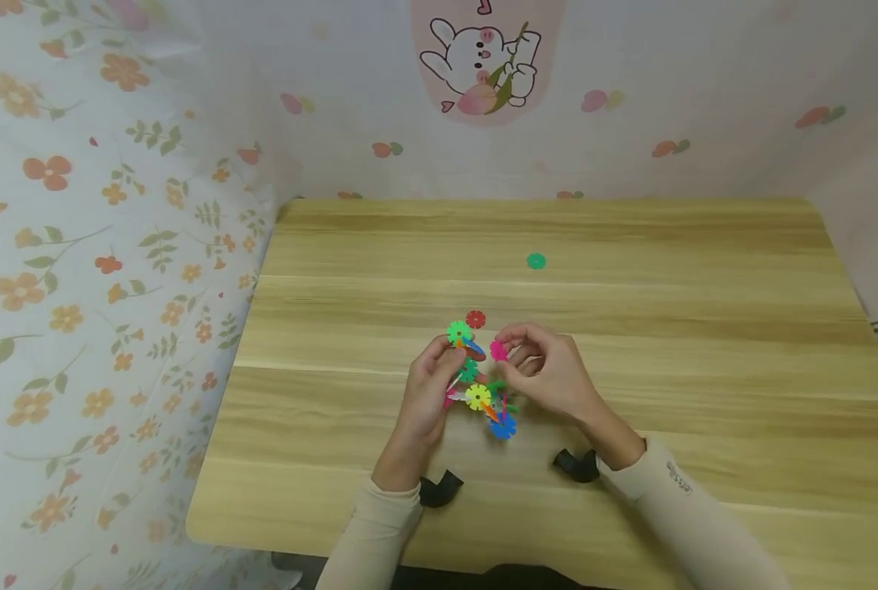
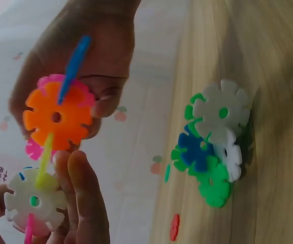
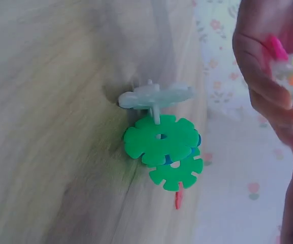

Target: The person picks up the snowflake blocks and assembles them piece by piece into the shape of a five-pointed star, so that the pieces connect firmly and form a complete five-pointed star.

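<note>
My left hand (image 1: pixel 427 389) grips a linked chain of notched, flower-shaped plastic discs, among them a yellow disc (image 1: pixel 477 397), a blue disc (image 1: pixel 503 426) and an orange disc (image 2: pixel 57 119). Close by on its right, my right hand (image 1: pixel 557 373) pinches a pink disc (image 1: pixel 498 351) between thumb and fingertips. In the left wrist view the pink disc shows partly behind the orange one; whether they are joined I cannot tell. Below the hands, a cluster of white (image 2: pixel 222 109), green (image 3: pixel 161 137) and blue discs lies on the table, mostly hidden from the head view.
A red disc (image 1: pixel 475 319) lies on the wooden table (image 1: pixel 704 344) just beyond the hands, and a green disc (image 1: pixel 536 260) farther back. Black pieces (image 1: pixel 441 489) sit beside both wrists. Patterned curtains (image 1: pixel 321 98) hang behind and at the left.
</note>
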A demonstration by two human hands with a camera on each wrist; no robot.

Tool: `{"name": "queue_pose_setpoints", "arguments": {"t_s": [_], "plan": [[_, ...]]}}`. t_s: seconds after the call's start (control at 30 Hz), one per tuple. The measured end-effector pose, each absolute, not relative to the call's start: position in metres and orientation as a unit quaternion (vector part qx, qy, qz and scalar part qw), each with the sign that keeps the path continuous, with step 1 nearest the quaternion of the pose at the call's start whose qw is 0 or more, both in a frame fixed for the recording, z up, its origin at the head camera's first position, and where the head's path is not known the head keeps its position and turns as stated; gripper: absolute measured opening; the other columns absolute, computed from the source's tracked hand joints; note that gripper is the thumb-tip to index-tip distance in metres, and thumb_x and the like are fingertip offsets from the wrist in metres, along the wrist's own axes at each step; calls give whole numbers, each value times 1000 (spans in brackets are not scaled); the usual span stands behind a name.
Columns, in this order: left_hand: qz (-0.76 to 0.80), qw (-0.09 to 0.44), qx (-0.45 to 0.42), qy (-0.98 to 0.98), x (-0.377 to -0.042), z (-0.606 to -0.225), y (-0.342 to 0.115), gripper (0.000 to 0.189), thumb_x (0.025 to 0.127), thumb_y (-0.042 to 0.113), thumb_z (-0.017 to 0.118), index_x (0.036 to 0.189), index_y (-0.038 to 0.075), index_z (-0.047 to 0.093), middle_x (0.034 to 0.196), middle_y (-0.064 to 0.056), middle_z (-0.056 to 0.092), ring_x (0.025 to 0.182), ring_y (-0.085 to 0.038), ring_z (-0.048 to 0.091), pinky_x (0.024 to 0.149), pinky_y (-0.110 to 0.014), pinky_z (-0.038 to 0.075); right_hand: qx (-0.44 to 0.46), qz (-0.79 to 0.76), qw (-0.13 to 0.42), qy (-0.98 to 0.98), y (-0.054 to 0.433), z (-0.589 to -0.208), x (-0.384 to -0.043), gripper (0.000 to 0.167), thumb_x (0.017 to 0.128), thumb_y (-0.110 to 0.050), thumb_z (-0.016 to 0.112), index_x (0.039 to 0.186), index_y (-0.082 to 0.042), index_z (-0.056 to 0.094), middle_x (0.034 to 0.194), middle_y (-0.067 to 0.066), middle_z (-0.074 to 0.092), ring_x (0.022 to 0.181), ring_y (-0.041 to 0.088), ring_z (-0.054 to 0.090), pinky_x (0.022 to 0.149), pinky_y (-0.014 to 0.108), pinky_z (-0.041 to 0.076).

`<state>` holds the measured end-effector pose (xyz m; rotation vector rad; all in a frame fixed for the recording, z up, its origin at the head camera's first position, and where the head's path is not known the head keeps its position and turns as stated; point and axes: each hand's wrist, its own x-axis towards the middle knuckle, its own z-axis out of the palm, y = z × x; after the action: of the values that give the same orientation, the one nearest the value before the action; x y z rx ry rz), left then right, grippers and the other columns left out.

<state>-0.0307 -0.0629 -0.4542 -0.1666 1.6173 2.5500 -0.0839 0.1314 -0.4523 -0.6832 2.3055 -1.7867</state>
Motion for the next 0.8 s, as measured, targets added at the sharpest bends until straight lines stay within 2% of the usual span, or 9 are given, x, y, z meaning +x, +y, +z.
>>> {"name": "queue_pose_setpoints", "arguments": {"t_s": [0.13,0.27,0.5,0.63,0.8], "plan": [[829,56,-73,551,-29,-452,-58,36,103,17,54,128,-8,53,103,-6,68,87,-20,66,80,-30,56,-282,-557,-23,781,131,-449,-76,31,76,-4,80,106,-7,72,80,-3,68,65,11,64,55,26,57],[824,51,-89,557,-28,-451,-55,31,102,16,57,126,-3,57,105,-7,69,93,-19,63,85,-27,53,-320,-509,-117,791,133,-448,-72,31,71,-8,81,101,-4,74,81,-1,69,64,9,62,54,23,56],[827,37,-67,556,-26,-450,-55,29,100,13,57,124,-3,57,107,-18,67,91,-26,63,86,-33,53,-367,-457,-210,783,133,-448,-71,30,78,-23,78,98,-1,75,82,3,72,58,10,61,55,25,56],[827,32,-58,559,-24,-450,-55,29,100,12,57,124,-3,57,105,-14,67,93,-30,61,89,-37,52,-369,-463,-214,777,133,-448,-70,31,82,-27,77,98,-1,76,81,2,72,57,9,60,56,23,55],[825,31,-47,562,-23,-448,-54,30,100,15,58,125,-3,56,102,-10,68,91,-24,63,86,-31,53,-334,-515,-171,771,135,-448,-66,32,73,-13,84,101,-1,75,78,0,69,58,11,61,59,20,55]]}}
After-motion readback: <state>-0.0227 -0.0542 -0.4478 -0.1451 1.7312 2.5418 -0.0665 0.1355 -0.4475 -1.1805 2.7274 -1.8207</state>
